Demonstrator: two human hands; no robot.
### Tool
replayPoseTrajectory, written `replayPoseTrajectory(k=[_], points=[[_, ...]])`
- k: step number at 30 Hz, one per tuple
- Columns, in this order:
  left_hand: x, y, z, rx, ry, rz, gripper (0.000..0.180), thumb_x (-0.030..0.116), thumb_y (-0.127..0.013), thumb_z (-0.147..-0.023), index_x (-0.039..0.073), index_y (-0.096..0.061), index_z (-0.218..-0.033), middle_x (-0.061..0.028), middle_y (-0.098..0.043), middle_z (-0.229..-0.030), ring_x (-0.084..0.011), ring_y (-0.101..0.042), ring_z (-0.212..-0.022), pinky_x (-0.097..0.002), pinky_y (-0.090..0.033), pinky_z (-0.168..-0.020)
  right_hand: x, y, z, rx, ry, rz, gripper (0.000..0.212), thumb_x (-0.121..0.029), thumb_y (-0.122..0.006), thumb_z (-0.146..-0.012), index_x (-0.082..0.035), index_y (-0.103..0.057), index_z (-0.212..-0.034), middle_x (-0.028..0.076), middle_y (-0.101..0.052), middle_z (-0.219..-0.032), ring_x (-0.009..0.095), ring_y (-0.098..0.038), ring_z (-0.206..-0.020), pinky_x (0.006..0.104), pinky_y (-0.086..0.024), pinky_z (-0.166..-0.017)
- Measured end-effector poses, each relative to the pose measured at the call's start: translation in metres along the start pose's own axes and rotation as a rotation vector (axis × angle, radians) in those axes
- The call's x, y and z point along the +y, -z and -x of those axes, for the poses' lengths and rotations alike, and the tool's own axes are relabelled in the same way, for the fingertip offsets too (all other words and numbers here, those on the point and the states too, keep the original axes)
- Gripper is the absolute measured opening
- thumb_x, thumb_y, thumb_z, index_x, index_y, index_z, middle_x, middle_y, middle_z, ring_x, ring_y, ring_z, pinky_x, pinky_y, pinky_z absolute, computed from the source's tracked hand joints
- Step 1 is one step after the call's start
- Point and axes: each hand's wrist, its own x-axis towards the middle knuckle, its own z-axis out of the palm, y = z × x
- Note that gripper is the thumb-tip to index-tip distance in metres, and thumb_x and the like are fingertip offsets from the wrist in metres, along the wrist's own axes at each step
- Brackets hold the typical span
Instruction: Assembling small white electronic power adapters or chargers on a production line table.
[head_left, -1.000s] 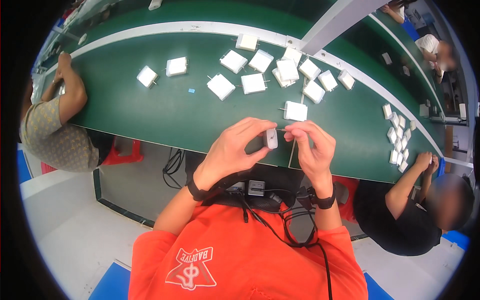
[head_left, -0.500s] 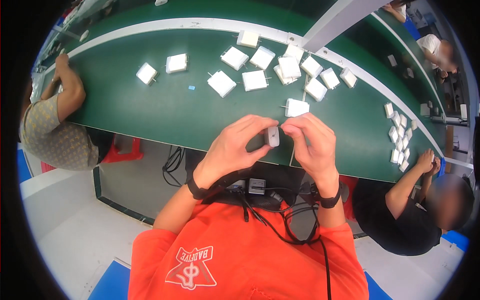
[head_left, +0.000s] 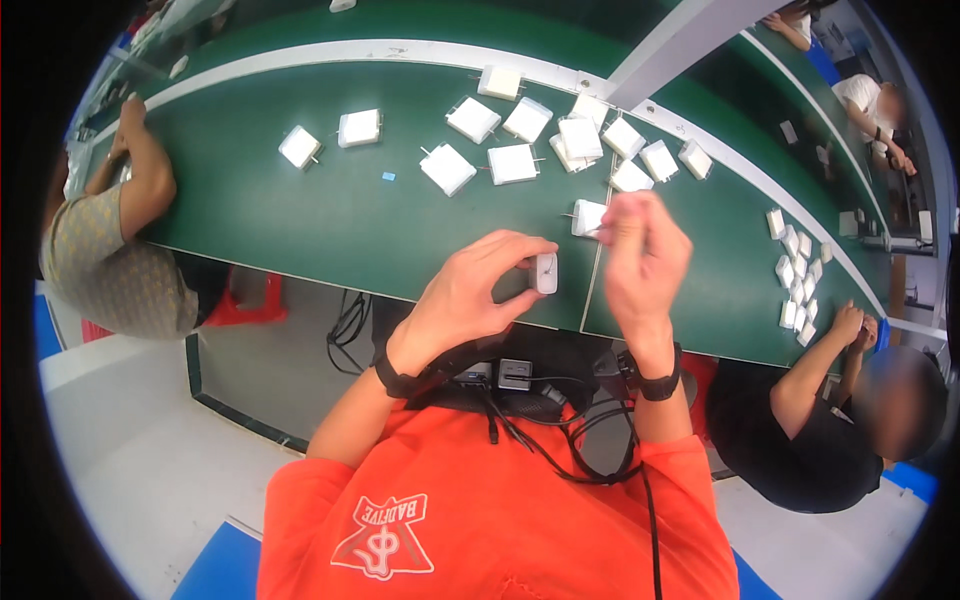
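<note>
My left hand (head_left: 462, 288) pinches a white plug adapter (head_left: 546, 275) between thumb and fingers, its narrow end turned up, just over the table's near edge. To the right, my right hand (head_left: 650, 262) is raised with its fingers bent together and slightly blurred. Whatever lies within those fingertips, if anything, is hidden. Just left of them another white adapter (head_left: 586, 218) with metal prongs lies on the green table (head_left: 350, 225). The fingertips overlap its right side; whether they touch it I cannot tell.
Several white adapters (head_left: 513, 163) lie scattered beyond my hands, and more (head_left: 797, 275) are grouped at the right. A small blue piece (head_left: 389, 176) lies left of centre. A white post (head_left: 680, 50) rises at the back. People sit left and right. Black cables (head_left: 600, 455) hang before me.
My right hand has moved away from the adapter in my left hand, up and to the right, beside the adapter on the table. My left hand keeps its hold and place.
</note>
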Motion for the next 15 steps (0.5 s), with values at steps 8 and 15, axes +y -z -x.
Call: replayPoseTrajectory(k=[8,15], points=[[0.002,0.002,0.000,-0.042,0.025,-0.010,0.053,-0.005,-0.086,-0.084,0.003,-0.074,-0.135,-0.0125,-0.078,-0.127,-0.0284,-0.077,-0.109,-0.0378,-0.064,-0.095,0.013,0.024,0.021,-0.240,0.086,-0.055,0.023,-0.012,-0.060,-0.116,0.002,-0.066,-0.099,0.009,-0.066,-0.092,0.020,-0.058,-0.078,0.0339,-0.048,-0.072],[-0.002,0.000,0.000,-0.011,-0.020,-0.022,0.051,-0.005,-0.086,-0.084,0.001,-0.072,-0.133,-0.0126,-0.077,-0.126,-0.0285,-0.077,-0.108,-0.0384,-0.064,-0.094,0.004,0.020,0.025,-0.411,-0.101,0.013,0.006,-0.003,-0.072,-0.105,-0.002,-0.074,-0.111,0.008,-0.068,-0.091,0.018,-0.060,-0.076,0.0320,-0.048,-0.070]])
